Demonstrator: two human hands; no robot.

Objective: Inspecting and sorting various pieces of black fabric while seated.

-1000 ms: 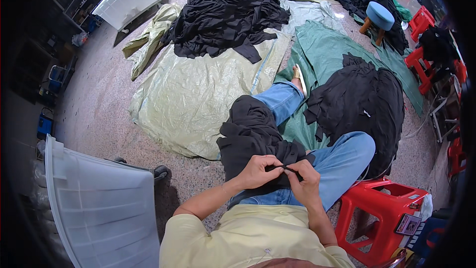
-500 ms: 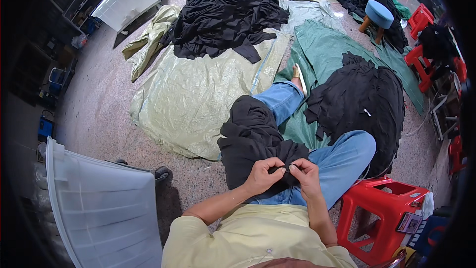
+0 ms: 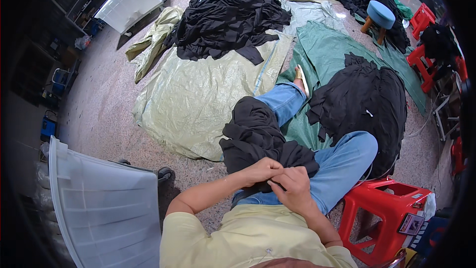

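A bunched black cloth [image 3: 253, 124] lies over my lap and left leg. At its near edge my left hand [image 3: 263, 169] is closed, its fingertips pinched at the cloth. Close against it, my right hand [image 3: 295, 184] is curled with thumb and fingers pressed together on the same cloth. The hands touch at the fingers, so the exact spot they grip is hidden. To the right of my bent knee, a heap of black cloth [image 3: 364, 101] rests on a green sheet [image 3: 317, 44].
A pale plastic sheet [image 3: 198, 99] spreads ahead, bearing a large black cloth pile [image 3: 228, 20]. At my left stands a white wheeled bin [image 3: 106, 203]; another white bin [image 3: 131, 2] is farther off. A red stool [image 3: 367, 208] sits at my right, a blue-topped stool [image 3: 381, 15] beyond.
My hands have come together and now overlap at the fingers. The right hand has turned so its back shows more. The cloth's near edge has shifted slightly with them.
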